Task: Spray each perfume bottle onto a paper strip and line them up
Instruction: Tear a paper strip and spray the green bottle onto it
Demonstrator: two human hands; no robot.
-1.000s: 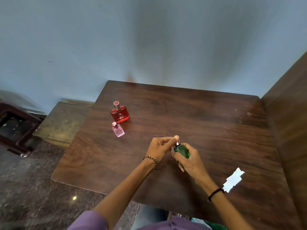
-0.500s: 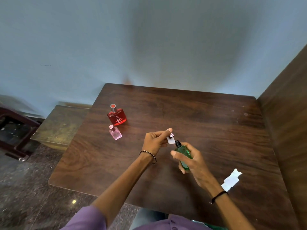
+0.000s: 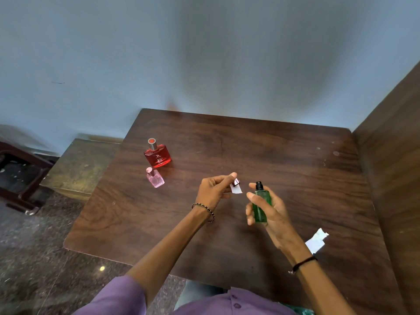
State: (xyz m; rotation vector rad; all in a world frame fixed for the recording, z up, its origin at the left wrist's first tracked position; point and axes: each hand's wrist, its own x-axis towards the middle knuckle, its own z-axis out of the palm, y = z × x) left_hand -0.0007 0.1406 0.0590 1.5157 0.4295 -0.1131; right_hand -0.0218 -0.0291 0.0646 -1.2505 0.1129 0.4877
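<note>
Red bottle (image 3: 158, 155) and pink bottle (image 3: 155, 178) stand at the left of the table (image 3: 272, 151), unmoved. Left hand (image 3: 213, 192) pinches a strip (image 3: 236, 190). Right hand (image 3: 270, 212) grips the green bottle (image 3: 261, 205) upright, its nozzle now farther from the strip than before. Spare strips (image 3: 316, 241) lie at right. The red bottle's white print is illegible.

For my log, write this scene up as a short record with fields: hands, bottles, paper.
left hand: pinches a paper strip, apart from the bottle
right hand: grips the green bottle upright, black sprayer bare
red bottle: upright on the table, far left, capped
pink bottle: upright just in front of the red one, capped
spare paper: white pieces on the table by the right wrist
</note>
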